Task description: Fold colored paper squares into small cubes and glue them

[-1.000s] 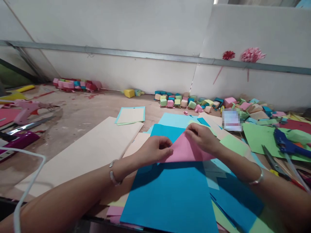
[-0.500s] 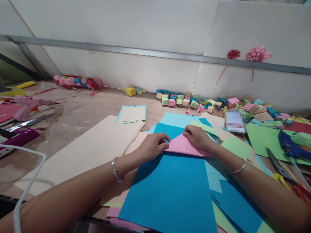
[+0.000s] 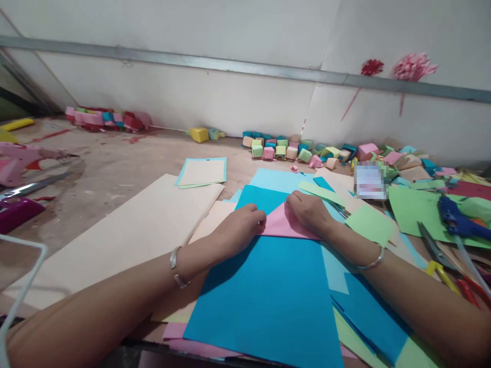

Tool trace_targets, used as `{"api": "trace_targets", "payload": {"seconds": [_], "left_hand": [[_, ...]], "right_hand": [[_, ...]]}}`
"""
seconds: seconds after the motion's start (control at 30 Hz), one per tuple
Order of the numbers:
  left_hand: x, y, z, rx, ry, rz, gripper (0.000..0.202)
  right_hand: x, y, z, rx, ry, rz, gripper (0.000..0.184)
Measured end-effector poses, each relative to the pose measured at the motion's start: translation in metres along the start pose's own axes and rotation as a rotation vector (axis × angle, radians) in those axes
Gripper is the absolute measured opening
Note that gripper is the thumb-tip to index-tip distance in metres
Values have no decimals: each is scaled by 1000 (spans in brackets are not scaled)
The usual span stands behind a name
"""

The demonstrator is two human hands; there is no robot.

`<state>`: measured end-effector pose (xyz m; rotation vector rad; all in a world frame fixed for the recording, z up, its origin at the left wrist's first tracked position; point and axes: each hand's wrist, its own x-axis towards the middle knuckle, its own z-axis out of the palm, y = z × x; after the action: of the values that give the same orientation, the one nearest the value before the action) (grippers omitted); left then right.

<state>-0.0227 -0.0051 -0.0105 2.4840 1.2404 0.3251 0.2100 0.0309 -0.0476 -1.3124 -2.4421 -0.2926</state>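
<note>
A folded pink paper (image 3: 282, 223), triangular where it shows, lies on a large blue sheet (image 3: 264, 291). At its left corner, my left hand (image 3: 241, 227) is closed, with thumb and fingertips pinching the paper. My right hand (image 3: 309, 210) grips the upper right edge of the same pink paper, fingers curled and partly hiding it. Light blue sheets (image 3: 276, 177) stick out from beneath the blue one. To the left is a big cream sheet (image 3: 126, 240). Beside my right hand lie green paper pieces (image 3: 370, 225).
Small paper cubes (image 3: 280, 151) line the wall. Scissors (image 3: 437, 253) and a blue glue gun (image 3: 454, 217) lie at right; a pink glue gun (image 3: 23, 161) and a purple stapler (image 3: 19, 214) lie at left. A white cable (image 3: 28, 286) crosses the lower left.
My left hand's fingers have curled tighter at the pink paper's left corner. The right hand has shifted slightly left along its edge. The view has tilted a little downward.
</note>
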Motion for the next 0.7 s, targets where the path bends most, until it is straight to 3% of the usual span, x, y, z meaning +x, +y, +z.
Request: {"api": "trace_targets", "payload": {"seconds": [0.2, 0.33, 0.47, 0.7], "left_hand": [[-5, 4, -4, 220, -20, 30, 23], [-5, 9, -3, 377, 32, 298, 37], [0, 14, -2, 443, -68, 511, 42], [-8, 20, -7, 514, -70, 490, 24]], "right_hand": [[1, 5, 4, 57, 0, 15, 22], [5, 8, 3, 110, -30, 12, 18], [6, 8, 2, 132, -44, 5, 16], [5, 8, 6, 117, -27, -18, 17]]}}
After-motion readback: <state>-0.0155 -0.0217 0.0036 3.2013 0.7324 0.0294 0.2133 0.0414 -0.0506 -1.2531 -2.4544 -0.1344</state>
